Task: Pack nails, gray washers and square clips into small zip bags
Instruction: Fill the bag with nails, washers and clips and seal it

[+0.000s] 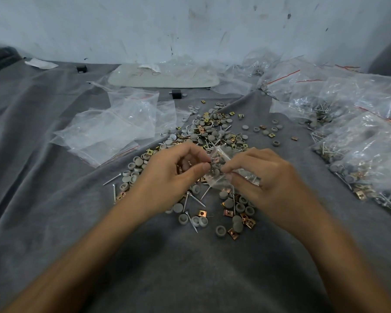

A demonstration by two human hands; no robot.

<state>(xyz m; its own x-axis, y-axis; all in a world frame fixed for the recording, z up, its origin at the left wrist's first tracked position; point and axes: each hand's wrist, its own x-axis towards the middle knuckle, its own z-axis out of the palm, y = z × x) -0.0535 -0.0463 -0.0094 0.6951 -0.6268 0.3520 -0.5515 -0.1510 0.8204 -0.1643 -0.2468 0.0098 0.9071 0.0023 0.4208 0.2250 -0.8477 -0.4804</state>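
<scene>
Over gray cloth (pixel 54 199) — both hands (pixel 167 175) pinch one zip bag (pixel 221 168).

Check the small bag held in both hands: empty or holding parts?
Holding parts: gray washers show through the clear bag, pinched by the left hand and right hand. Zip sealed or not: cannot tell.

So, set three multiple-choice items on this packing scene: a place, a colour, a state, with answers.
1. The empty zip bags lie which side of the loose pile? A left; B right; C underneath.
2. The filled bags have seal strips that are: A blue; B red; C green.
3. The small bag pinched by the left hand and right hand is: A empty; B filled with paper; C holding parts.
Answers: A, they spread at left; B, red lines cross their tops; C, gray washers show through.
</scene>
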